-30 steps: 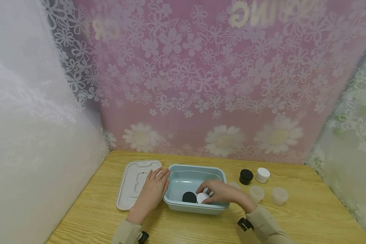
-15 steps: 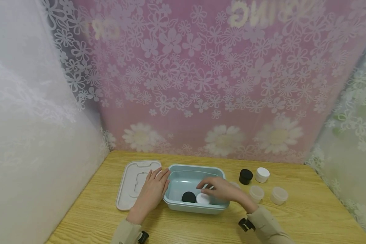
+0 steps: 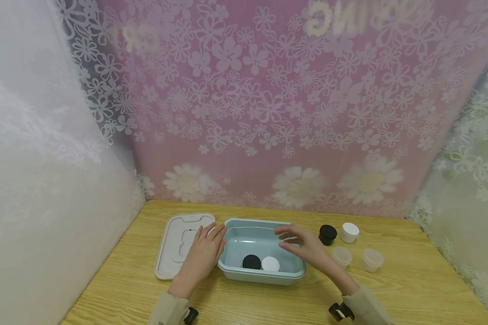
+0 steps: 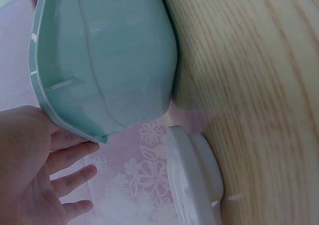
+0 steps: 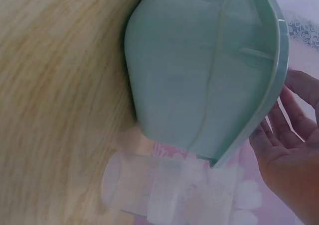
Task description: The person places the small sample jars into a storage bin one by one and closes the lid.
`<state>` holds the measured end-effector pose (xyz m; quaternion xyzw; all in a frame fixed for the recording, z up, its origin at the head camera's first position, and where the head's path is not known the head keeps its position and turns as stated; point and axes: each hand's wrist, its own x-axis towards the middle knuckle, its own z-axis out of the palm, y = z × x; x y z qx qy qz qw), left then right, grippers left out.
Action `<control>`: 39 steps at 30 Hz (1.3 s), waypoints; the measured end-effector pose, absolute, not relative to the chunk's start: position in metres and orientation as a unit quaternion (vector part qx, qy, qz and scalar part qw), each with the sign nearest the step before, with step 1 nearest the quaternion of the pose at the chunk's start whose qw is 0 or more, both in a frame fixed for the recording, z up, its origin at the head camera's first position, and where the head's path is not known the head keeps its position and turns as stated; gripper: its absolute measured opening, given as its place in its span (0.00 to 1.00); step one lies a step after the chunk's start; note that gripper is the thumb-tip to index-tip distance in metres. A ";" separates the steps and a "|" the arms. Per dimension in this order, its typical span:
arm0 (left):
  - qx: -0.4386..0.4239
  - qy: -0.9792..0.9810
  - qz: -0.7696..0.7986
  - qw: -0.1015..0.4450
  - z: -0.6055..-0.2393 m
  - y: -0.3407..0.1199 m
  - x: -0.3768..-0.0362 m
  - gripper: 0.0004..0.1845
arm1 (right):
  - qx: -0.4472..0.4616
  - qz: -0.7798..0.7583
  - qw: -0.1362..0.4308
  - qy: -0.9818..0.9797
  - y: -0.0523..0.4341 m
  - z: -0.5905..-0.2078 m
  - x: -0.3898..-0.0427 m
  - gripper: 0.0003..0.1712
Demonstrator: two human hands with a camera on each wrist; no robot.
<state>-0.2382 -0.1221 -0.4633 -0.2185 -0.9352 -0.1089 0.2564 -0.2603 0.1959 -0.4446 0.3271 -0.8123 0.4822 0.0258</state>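
Observation:
A light blue plastic box (image 3: 262, 276) stands on the table. Inside it, along its front wall, a round black-topped jar (image 3: 251, 262) and a white-topped jar (image 3: 270, 263) sit side by side. My left hand (image 3: 203, 254) lies at the box's left rim with fingers extended; the left wrist view (image 4: 30, 155) has its fingertips against that rim. Above the box's right end hovers my right hand (image 3: 307, 248), fingers loosely bent and holding nothing. A pale grey lid (image 3: 168, 257) lies left of the box, partly under the left hand in this view.
Right of the box stand a black jar (image 3: 327, 234), a white jar (image 3: 349, 232) and clear tubs, one (image 3: 342, 256) near the right wrist and another (image 3: 372, 260) farther right. A flowered pink curtain (image 3: 248, 113) hangs behind the wooden table (image 3: 227, 307).
My right hand has let go of the white-topped jar, leaving it beside the black one, and has risen toward the box's right rim. The left hand has stayed put.

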 end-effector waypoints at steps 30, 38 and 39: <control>-0.221 -0.935 -0.109 0.256 -0.462 -0.122 -0.237 0.20 | 0.167 0.444 0.173 -0.863 0.344 -0.441 -0.223 0.22; -0.218 -0.936 -0.106 0.255 -0.462 -0.122 -0.237 0.20 | 0.111 0.386 0.178 -0.898 0.370 -0.451 -0.217 0.25; -0.218 -0.936 -0.106 0.255 -0.462 -0.122 -0.237 0.19 | 0.106 0.377 0.176 -0.903 0.372 -0.453 -0.216 0.25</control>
